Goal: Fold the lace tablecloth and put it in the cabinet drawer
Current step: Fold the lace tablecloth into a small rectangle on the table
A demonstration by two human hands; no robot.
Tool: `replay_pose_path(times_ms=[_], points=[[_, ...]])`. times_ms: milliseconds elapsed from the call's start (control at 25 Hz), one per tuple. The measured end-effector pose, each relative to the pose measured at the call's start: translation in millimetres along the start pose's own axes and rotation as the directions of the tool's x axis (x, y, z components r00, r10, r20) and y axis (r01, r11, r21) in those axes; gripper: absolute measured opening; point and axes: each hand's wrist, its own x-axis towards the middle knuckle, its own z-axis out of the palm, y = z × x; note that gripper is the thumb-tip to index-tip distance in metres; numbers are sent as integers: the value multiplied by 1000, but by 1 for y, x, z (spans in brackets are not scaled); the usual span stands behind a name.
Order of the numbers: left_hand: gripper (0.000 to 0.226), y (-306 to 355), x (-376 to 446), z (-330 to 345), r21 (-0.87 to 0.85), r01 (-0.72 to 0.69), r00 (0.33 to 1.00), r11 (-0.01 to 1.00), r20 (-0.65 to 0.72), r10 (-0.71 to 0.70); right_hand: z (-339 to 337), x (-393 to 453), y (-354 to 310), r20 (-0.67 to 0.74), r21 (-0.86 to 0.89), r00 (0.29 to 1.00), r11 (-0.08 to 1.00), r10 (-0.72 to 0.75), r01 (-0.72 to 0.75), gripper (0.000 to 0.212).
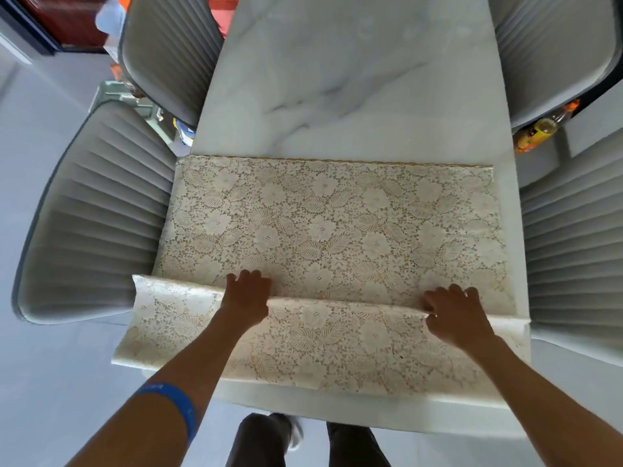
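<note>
Fingers of the left hand curl over a raised fold in the cream floral lace tablecloth, and the right hand grasps the same ridge further right. That cloth lies flat on the white marble tabletop, its long axis running left to right across it, near edge rolled toward the person. Grey ribbed chairs stand on both sides.

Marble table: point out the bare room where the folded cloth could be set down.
The marble table is bare beyond the lace tablecloth, between the grey chairs. A narrow bare strip runs along the right edge. The near end is crowded: cloth, left hand, right hand.
</note>
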Motion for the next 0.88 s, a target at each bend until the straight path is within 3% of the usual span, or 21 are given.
replay_pose_path(times_ms=[160,280,520,760,880], points=[[13,-19,16,-29,-128,23,1000,991,5,-23,-37,29,25,-27,224,1000,975,-1,7,15],[14,-36,43,-58,-240,62,996,969,-44,-75,-70,64,34,-139,323,989,946,58,-10,19],[22,-61,138,-109,-132,22,975,991,-217,-50,-112,146,37,-338,201,919,969,203,-140,19],[6,-77,202,-129,-153,7,956,988,-288,-51,-124,203,34,-369,149,860,935,354,-321,17],[16,-84,214,-135,-170,-27,943,985,-333,-31,-133,218,34,-392,146,842,928,371,-342,15]])
